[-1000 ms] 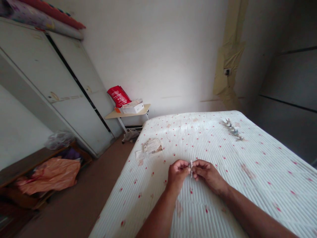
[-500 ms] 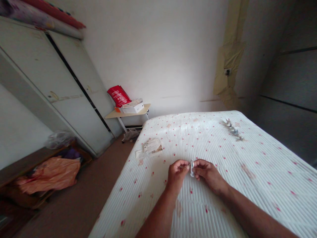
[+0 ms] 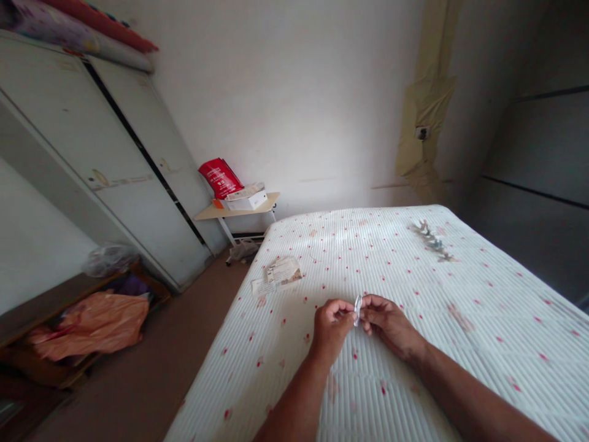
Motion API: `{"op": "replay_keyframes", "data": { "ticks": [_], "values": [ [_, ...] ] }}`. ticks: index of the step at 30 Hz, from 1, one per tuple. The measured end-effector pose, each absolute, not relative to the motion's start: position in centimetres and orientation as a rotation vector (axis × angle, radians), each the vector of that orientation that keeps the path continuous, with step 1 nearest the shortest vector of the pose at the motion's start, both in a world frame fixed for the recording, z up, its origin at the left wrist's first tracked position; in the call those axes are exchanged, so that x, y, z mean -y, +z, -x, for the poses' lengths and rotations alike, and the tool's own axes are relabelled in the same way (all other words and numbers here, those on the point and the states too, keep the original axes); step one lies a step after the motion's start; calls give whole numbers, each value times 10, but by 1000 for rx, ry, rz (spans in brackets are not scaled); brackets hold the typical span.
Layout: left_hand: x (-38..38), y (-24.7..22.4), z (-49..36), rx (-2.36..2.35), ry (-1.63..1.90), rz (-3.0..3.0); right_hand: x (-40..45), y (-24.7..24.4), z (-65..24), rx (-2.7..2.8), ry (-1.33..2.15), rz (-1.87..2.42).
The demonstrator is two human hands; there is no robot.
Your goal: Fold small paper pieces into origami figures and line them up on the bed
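Between my two hands, just above the bed, is a small folded piece of paper (image 3: 358,310), whitish and narrow, held upright. The fingertips of my left hand (image 3: 332,325) pinch it from the left. From the other side, the thumb and fingers of my right hand (image 3: 386,320) are closed on it. Its exact folds are too small to make out. Beyond my left hand lie torn pieces of printed paper (image 3: 281,274) flat on the bed. Farther off to the right, a row of several small folded-looking paper pieces (image 3: 432,243) rests on the cover.
The bed (image 3: 368,399) has a white ribbed cover with red spots. At its far left corner stands a small table (image 3: 214,213) with a red bag (image 3: 221,177) and a white box (image 3: 251,201). A pale cabinet (image 3: 124,166) lines the left, near an orange cloth or bag (image 3: 94,324).
The folded paper has turned slightly and now looks narrower, its dark inner gap no longer showing. My left fingers have shifted a little right along it; the right hand has barely moved.
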State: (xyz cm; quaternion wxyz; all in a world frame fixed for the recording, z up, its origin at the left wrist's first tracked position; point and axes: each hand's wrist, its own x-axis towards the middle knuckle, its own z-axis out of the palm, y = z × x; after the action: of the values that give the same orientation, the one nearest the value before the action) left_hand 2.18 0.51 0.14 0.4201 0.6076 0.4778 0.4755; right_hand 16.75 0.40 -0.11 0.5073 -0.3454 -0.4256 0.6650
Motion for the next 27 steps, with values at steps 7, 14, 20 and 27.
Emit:
{"op": "replay_keyframes", "data": {
  "ticks": [7, 14, 20, 27],
  "values": [
    [-7, -1, -21, -1233, 1186, -1550, -5, 0, -168, 1092, 1583, 856],
    [-9, 0, -20, -1256, 1149, -1552, -4, -1, -168, 1158, 1558, 885],
    [-8, 3, -20, -1239, 1125, -1529, -3, -1, -167, 1167, 1538, 896],
    [-10, -4, -23, -1302, 1126, -1569, -4, -3, -165, 1208, 1474, 986]
  ]
}}
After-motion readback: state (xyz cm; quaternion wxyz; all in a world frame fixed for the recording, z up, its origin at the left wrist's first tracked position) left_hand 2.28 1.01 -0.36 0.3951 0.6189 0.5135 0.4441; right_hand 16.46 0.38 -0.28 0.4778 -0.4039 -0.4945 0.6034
